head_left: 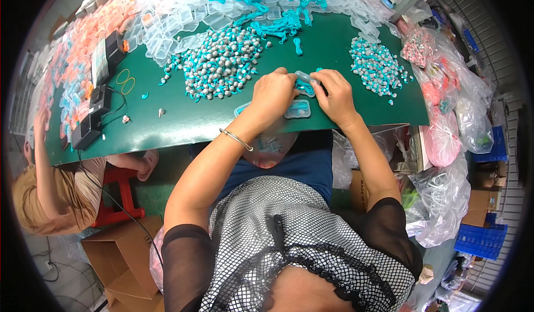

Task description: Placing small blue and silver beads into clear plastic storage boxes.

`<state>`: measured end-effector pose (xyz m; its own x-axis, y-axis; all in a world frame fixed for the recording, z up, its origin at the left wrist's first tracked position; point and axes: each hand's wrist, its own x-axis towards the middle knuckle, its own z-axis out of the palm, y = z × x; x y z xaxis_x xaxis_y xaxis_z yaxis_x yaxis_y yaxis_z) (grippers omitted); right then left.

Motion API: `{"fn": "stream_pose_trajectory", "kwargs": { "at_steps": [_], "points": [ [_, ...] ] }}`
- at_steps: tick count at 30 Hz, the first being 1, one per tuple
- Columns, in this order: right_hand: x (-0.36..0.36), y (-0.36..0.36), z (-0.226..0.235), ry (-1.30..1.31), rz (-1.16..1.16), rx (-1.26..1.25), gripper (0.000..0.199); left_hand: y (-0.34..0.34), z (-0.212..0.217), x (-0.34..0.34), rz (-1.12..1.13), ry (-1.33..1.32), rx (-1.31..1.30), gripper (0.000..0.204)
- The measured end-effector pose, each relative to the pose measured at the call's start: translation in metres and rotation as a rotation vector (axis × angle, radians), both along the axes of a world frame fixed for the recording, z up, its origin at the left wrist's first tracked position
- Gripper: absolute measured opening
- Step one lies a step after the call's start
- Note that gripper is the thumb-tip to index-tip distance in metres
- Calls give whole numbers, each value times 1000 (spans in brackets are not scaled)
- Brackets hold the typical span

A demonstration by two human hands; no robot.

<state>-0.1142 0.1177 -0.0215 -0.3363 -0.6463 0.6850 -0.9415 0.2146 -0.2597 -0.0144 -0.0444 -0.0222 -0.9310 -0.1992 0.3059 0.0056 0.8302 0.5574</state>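
Both my hands work over the near edge of the green table, at a small clear plastic case with teal cord inside. My left hand has its fingertips closed on the case's left end. At the other end, my right hand pinches it between thumb and fingers. The lid seems partly raised; its exact angle is hard to make out. Just below lies a second clear case holding teal cord. Another case is mostly covered by my left wrist.
Grey-and-teal small pieces are heaped left of centre and at right. Teal cord bundles and clear cases pile at the back. Black boxes with a cable stand at left, near another person's arm.
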Motion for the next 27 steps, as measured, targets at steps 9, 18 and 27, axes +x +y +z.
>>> {"fn": "stream_pose_trajectory", "kwargs": {
  "at_steps": [9,18,27],
  "points": [
    [9,3,-2,2,5,-14,20,-6,4,-4,17,-39,77,15],
    [12,7,1,-69,97,104,31,-22,8,-11,-200,39,-101,32],
    [21,-5,20,-437,176,-69,25,-36,36,11,-371,118,-56,19]
  ]
}}
